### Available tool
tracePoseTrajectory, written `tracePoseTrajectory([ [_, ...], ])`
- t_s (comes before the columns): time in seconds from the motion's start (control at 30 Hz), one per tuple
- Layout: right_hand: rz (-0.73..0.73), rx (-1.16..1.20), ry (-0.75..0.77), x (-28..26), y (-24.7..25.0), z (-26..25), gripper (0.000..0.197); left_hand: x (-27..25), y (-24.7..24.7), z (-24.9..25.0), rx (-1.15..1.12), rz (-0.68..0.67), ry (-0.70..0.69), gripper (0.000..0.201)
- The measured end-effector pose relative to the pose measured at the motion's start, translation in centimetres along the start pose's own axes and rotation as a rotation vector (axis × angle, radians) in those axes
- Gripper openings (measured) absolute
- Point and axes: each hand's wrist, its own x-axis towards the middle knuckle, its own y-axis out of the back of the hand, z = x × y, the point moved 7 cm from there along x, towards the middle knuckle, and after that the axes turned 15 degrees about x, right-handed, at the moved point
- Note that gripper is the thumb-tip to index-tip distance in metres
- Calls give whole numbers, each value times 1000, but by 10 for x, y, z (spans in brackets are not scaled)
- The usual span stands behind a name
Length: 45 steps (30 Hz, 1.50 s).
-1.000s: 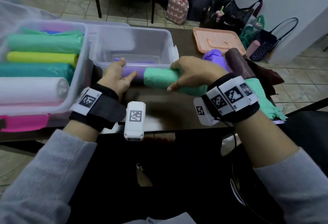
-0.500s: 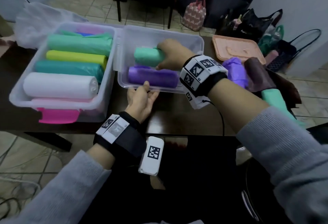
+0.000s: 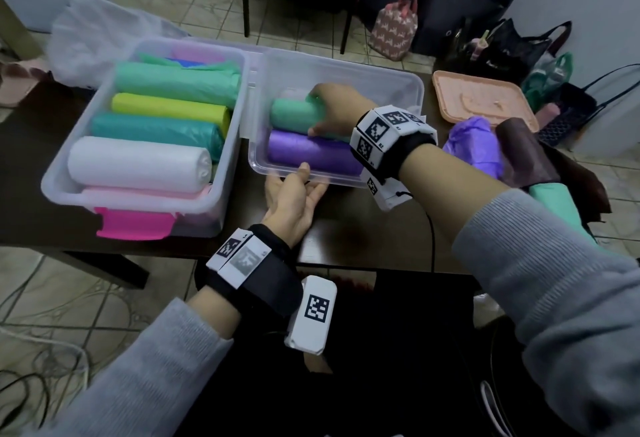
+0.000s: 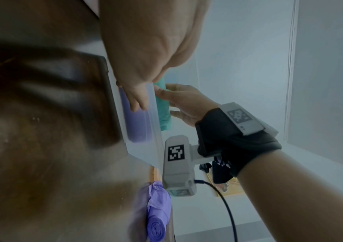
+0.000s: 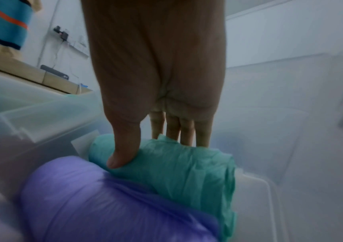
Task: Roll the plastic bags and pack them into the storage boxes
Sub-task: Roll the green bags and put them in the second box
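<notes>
Two clear storage boxes stand side by side on the dark table. The left box (image 3: 62,190) is full of rolled bags. In the right box (image 3: 346,66) a purple roll (image 3: 311,152) (image 5: 104,196) lies along the near wall. Just behind it lies a green roll (image 3: 291,114) (image 5: 176,167), touching it. My right hand (image 3: 332,107) (image 5: 156,150) reaches into this box and grips the green roll, thumb on the near side, fingers behind. My left hand (image 3: 298,190) (image 4: 143,91) holds the right box's front wall, thumb at the rim, fingers on the outside.
To the right of the boxes lie a loose purple bag (image 3: 474,145), a brown bag (image 3: 523,149) and a green bag (image 3: 554,204). A peach lid (image 3: 481,100) sits behind them. A pink lid (image 3: 135,225) pokes out under the left box. Handbags (image 3: 394,34) stand on the floor beyond.
My right hand has carried the green roll from the table's front up into the right box and lowered it behind the purple roll. The left hand stays at the box's front wall.
</notes>
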Motion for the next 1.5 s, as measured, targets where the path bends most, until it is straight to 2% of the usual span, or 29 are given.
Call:
tracePoseTrajectory([
  [0.1,30,17,14,-1,3,4,57,1,0,-1,-4,6,12,57],
  [0.2,0,4,14,2,-1,5,49,1,0,-1,-4,5,14,57],
  [0.43,-139,-14,-60,2,-6,12,44,1,-2,3,21,2,10,50],
  [0.53,-105,17,-60,-3,0,13,47,0,-5,5,35,15,11,47],
  [0.6,47,163,41,-11,15,7,42,1,-8,8,32,15,1,45],
  [0.7,461,317,147,-37,45,14,36,5,-13,13,33,17,-18,47],
  [0.77,694,245,61,-57,55,33,44,11,-16,16,37,29,-14,51],
  [0.83,783,248,-115,-71,53,58,50,17,-19,17,43,28,13,54],
  [0.9,716,384,-306,-76,43,84,48,23,-23,20,61,18,46,54],
  [0.97,589,620,-380,-72,30,102,46,31,-25,23,93,25,69,53],
  [1.03,539,746,-358,-71,26,109,45,40,-26,25,123,39,89,52],
  [1.13,535,805,-343,-72,28,115,44,48,-25,27,173,70,101,53],
  [1.3,521,808,-302,-68,24,121,42,48,-32,31,199,35,137,49],
  [1.5,480,794,-274,-66,23,123,43,54,-30,28,234,52,141,57],
])
